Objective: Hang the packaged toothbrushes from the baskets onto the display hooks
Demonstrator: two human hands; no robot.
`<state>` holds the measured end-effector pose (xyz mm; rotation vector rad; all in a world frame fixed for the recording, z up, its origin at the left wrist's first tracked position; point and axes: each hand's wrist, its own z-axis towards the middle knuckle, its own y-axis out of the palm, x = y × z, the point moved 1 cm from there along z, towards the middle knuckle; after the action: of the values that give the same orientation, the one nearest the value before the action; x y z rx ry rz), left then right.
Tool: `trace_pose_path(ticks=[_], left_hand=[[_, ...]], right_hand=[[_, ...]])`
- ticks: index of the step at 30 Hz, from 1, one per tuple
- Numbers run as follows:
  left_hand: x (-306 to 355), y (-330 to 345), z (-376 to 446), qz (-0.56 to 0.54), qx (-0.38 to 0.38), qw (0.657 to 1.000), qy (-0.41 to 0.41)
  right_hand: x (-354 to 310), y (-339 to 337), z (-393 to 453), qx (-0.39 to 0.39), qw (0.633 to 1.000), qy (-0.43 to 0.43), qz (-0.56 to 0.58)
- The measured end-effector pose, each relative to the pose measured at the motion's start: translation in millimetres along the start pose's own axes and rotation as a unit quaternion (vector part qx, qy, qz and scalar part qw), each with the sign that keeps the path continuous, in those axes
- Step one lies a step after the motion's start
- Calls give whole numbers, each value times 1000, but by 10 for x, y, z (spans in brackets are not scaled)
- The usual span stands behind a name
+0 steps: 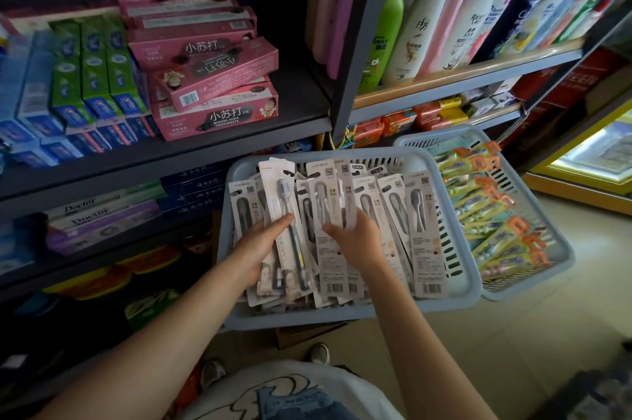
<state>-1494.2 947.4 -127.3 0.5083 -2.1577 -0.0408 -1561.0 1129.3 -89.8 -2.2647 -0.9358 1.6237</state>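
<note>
A blue-grey basket full of grey-and-white packaged toothbrushes sits low in front of the shelves. My left hand grips a small stack of these packs, a white pack with a grey brush on top, thumb across its face. My right hand pinches another grey pack in the basket, thumb on its front. A second basket to the right holds green-and-orange toothbrush packs. No display hooks are in view.
Shelves on the left carry pink toothpaste boxes and green and blue ones. Shampoo bottles fill the upper right shelf, soap boxes the one below. A lit cabinet stands at the right. Tiled floor lies below.
</note>
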Motion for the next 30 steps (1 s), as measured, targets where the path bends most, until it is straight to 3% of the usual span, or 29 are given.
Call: trace_pose_path(ticks=[8,14,23,30], left_hand=[[403,111,-315,9,-18,1000,-11],[653,150,-495,6,-7,999,50],[1059,61,-951,-3,-20,989,145],[1458,-489,-1335,-48,84,975,201]], right_hand=[[-318,-290,-107,41,993,-92,54],[-746,-394,-189,6,988,-144,62],[-1417,-3,-346,-20,977,-202,60],[-2127,291,-524,-100,951,-253,146]])
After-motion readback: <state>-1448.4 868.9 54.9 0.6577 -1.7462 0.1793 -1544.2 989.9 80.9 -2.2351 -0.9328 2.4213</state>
